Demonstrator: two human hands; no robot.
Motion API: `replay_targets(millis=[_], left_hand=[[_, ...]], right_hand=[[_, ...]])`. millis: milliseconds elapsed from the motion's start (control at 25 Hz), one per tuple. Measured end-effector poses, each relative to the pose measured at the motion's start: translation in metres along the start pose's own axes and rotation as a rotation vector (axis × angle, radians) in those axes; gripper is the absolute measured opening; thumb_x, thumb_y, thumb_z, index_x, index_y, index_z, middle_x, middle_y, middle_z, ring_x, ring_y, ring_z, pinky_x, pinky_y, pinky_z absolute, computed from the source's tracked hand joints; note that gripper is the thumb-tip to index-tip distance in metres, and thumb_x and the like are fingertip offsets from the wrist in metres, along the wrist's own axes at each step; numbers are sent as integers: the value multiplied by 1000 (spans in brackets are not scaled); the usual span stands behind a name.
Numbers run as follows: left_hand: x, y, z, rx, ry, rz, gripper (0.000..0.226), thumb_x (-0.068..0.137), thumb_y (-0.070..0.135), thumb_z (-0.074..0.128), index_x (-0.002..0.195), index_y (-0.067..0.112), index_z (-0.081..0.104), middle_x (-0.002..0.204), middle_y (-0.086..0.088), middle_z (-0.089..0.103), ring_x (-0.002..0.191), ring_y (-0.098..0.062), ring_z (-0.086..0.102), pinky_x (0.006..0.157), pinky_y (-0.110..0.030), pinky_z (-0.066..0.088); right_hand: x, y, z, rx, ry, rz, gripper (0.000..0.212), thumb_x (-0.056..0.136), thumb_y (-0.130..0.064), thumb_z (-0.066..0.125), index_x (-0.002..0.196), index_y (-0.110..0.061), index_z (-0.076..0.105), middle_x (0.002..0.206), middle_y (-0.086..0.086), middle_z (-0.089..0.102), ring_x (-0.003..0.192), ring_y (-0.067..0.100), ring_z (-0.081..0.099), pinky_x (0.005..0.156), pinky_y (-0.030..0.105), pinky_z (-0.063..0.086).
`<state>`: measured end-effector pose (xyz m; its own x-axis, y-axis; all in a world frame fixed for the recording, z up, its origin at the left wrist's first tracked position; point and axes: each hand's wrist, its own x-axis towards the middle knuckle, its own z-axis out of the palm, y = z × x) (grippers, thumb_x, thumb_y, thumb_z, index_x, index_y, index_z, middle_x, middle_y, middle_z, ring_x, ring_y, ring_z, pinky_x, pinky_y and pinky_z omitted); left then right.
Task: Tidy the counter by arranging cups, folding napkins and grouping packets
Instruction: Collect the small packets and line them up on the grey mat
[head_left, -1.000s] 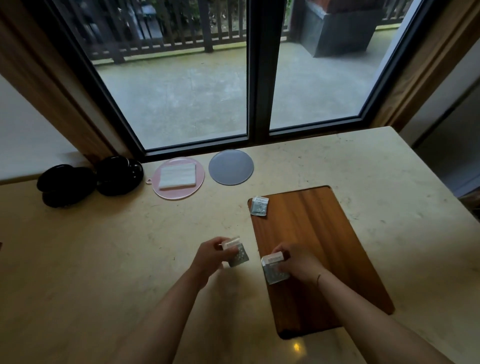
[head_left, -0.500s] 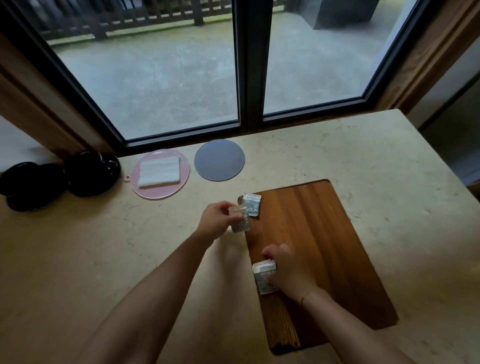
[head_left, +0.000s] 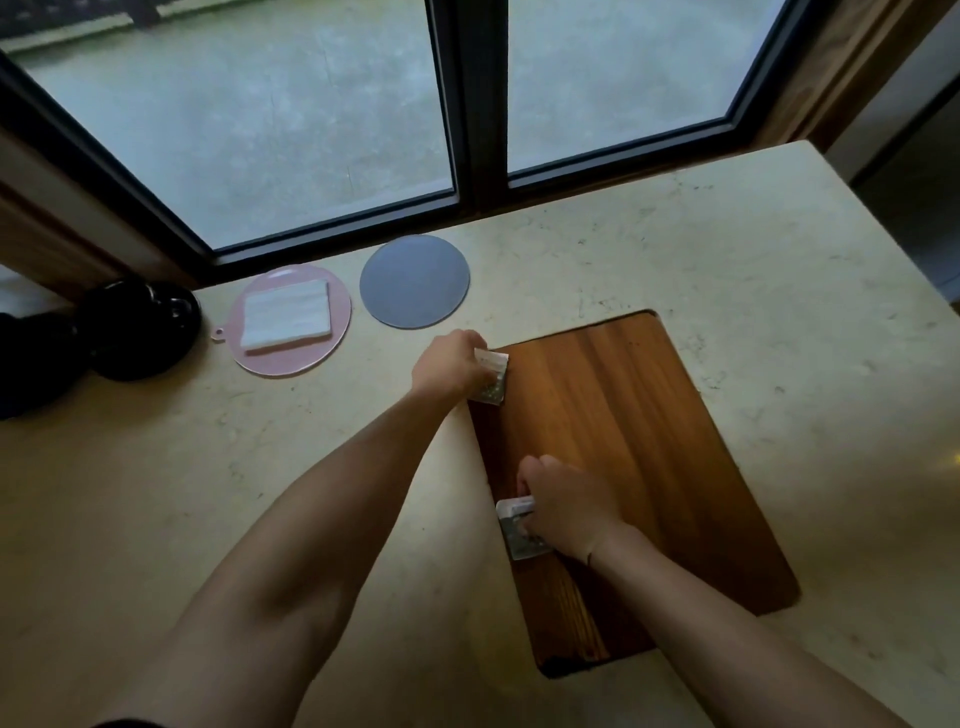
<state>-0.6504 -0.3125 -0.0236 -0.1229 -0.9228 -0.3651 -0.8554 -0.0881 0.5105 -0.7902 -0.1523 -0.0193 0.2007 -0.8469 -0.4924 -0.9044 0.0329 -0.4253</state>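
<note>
The left hand (head_left: 451, 366), fingers grasping a packet (head_left: 491, 375), has reached the board's (head_left: 634, 441) eleven-o'clock corner, grouping packets; the right hand (head_left: 563, 506) grasps another packet (head_left: 517, 527).

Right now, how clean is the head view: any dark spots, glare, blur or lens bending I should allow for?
Head view: daylight through the window, dim indoors; the black cups merge into one dark mass; a faint glint at the counter right edge; window frames bow from the wide lens; packets under both hands look soft, print unreadable.
</note>
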Motion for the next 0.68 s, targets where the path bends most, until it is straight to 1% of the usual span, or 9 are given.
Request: replay_targets(millis=[120, 200, 240, 280, 360, 440, 520, 600, 680], left_hand=[[1, 3, 0, 53, 18, -23, 36, 77, 26, 73, 109, 17, 61, 108, -6, 57, 93, -20, 57, 81, -34, 55], [2, 3, 1, 44, 26, -33, 37, 77, 27, 75, 108, 18, 58, 108, -6, 46, 96, -19, 51, 85, -33, 53], [1, 3, 1, 45, 18, -21, 36, 78, 27, 74, 108, 18, 57, 108, -6, 44, 97, -19, 50, 85, -33, 52], [0, 3, 2, 51, 3, 3, 33, 80, 27, 71, 107, 18, 55, 108, -6, 46, 98, -20, 50, 84, -33, 52], [-6, 1, 1, 43, -10, 50, 25, 83, 27, 66, 102, 19, 52, 105, -5, 54, 94, -20, 52, 76, -30, 50], [-14, -2, -4, -33, 0, 40, 19, 86, 28, 63, 99, 20, 51, 102, -4, 58, 89, -18, 54, 67, -26, 46], [-29, -9, -11, -137, 3, 10, 19, 87, 31, 63, 98, 20, 52, 100, -3, 60, 87, -17, 56, 62, -22, 45], [-52, -19, -16, -253, -24, -10, 24, 86, 32, 66, 100, 17, 53, 100, -4, 62, 89, -18, 60, 62, -20, 48], [-82, -36, -18, -355, -44, -40, 27, 84, 29, 69, 102, 17, 54, 102, -5, 63, 92, -20, 62, 66, -22, 52]], right_hand=[[3, -1, -3, -8, -40, 21, 32, 81, -29, 71, 106, -23, 53, 105, -2, 55, 96, 20, 54, 76, 32, 47], [3, -1, 0, -29, -46, 12, 29, 83, -29, 69, 108, -22, 55, 107, -1, 54, 96, 19, 52, 75, 31, 45], [1, 0, 1, -29, -46, 8, 27, 83, -28, 68, 108, -22, 56, 107, -1, 54, 95, 18, 51, 73, 30, 42], [0, 1, 2, -22, -41, 7, 25, 84, -28, 67, 107, -23, 57, 106, -1, 53, 94, 17, 49, 72, 28, 40], [-5, 2, 3, 4, -22, 5, 21, 84, -28, 67, 102, -25, 57, 102, -4, 52, 92, 15, 47, 70, 26, 37], [-9, 2, 2, 39, -11, 9, 16, 83, -26, 66, 95, -28, 55, 96, -7, 52, 86, 12, 48, 64, 23, 35], [-16, -1, 3, 88, -16, 33, 16, 84, -23, 65, 88, -30, 51, 90, -10, 54, 78, 9, 50, 58, 22, 33], [-24, -4, 6, 146, -35, 62, 17, 84, -23, 64, 88, -32, 50, 85, -12, 54, 75, 5, 51, 57, 21, 36], [-32, -8, 9, 190, -58, 66, 18, 85, -24, 63, 94, -34, 51, 87, -14, 53, 76, 4, 52, 57, 21, 39]])
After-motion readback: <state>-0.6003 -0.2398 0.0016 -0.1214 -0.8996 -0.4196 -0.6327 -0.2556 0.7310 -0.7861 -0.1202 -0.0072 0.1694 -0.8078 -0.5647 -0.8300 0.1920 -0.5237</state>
